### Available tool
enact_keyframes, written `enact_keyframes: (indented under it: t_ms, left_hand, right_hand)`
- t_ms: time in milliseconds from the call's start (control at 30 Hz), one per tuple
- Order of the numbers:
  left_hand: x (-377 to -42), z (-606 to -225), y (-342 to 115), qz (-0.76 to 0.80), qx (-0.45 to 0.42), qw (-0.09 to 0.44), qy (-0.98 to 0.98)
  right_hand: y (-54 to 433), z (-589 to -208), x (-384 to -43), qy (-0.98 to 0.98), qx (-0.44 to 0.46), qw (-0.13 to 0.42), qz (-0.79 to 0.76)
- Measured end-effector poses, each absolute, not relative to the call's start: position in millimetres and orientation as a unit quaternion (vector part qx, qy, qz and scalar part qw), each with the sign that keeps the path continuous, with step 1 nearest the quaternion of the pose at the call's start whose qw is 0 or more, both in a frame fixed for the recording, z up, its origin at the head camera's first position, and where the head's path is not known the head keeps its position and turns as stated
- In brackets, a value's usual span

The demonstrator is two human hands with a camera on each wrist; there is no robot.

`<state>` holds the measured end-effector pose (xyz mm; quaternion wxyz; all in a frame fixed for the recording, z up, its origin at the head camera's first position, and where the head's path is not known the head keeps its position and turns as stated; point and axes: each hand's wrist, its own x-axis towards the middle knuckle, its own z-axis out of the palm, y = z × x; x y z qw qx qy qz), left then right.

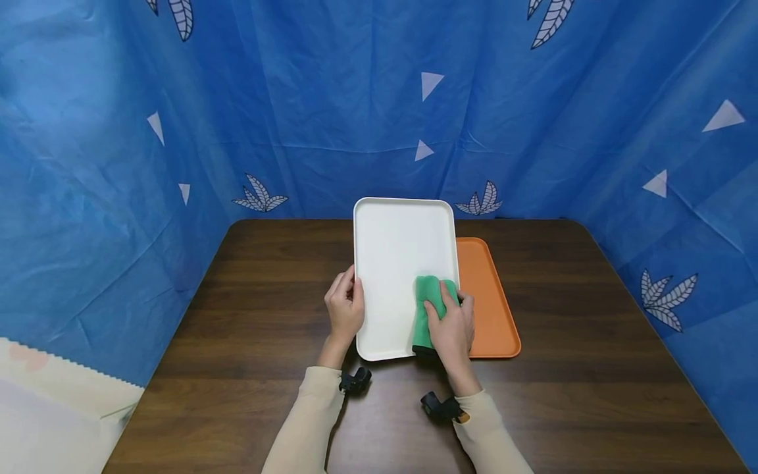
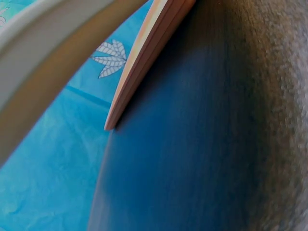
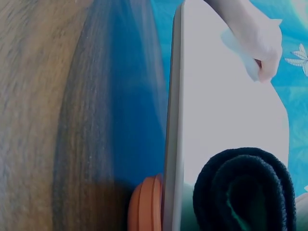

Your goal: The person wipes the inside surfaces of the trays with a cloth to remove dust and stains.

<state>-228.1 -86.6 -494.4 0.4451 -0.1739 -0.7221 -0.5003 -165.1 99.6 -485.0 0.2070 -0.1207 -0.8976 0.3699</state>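
Note:
A white rectangular tray (image 1: 393, 263) stands raised off the table in the head view, its left rim held by my left hand (image 1: 345, 306). At the tray's lower right, my right hand (image 1: 453, 326) grips a folded green cloth (image 1: 425, 322) with a dark edge and holds it against the white surface. The cloth's dark rolled end (image 3: 245, 185) fills the lower right wrist view, with the left hand (image 3: 262, 45) at the tray's far rim. Only the underside of the white tray (image 2: 53, 53) shows in the left wrist view; the left fingers are out of that view.
An orange tray (image 1: 488, 309) lies on the dark wooden table (image 1: 580, 329), partly covered by the white one. Its edge looks layered; whether several are stacked I cannot tell. A blue curtain (image 1: 355, 112) with white leaf prints hangs behind and along the sides.

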Motion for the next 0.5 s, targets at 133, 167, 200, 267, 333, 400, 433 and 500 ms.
enact_keyframes:
  t_ms: [133, 167, 200, 267, 333, 400, 433, 500]
  left_hand:
    - [-228.0, -495.1, -86.1, -0.5, -0.172, 0.445, -0.723]
    - [-228.0, -495.4, -86.2, -0.5, -0.172, 0.445, -0.723]
    - [-228.0, -495.5, -86.1, -0.5, -0.172, 0.444, -0.723]
    - [-228.1, -495.9, -86.2, -0.5, -0.171, 0.445, -0.723]
    - [-228.2, -496.2, -86.3, -0.499, -0.169, 0.446, -0.724]
    - [-228.6, -496.2, -86.3, -0.497, -0.168, 0.449, -0.723]
    - [-228.8, -496.0, -86.1, -0.497, -0.168, 0.451, -0.722]
    - [-229.1, -495.0, -85.8, -0.498, -0.168, 0.452, -0.721]
  right_hand:
    - [100.5, -485.4, -164.7, -0.897, -0.125, 0.209, 0.369]
    - [100.4, -485.4, -164.7, -0.897, -0.126, 0.21, 0.367]
    - [100.2, -485.5, -164.6, -0.897, -0.127, 0.211, 0.367]
    - [99.5, -485.8, -164.8, -0.896, -0.129, 0.212, 0.367]
    - [98.6, -486.3, -165.2, -0.895, -0.131, 0.213, 0.37]
    - [97.5, -486.9, -165.6, -0.893, -0.133, 0.214, 0.372]
    - [96.8, -487.1, -165.7, -0.893, -0.133, 0.214, 0.374]
    - [95.2, -487.4, -165.7, -0.891, -0.134, 0.217, 0.375]
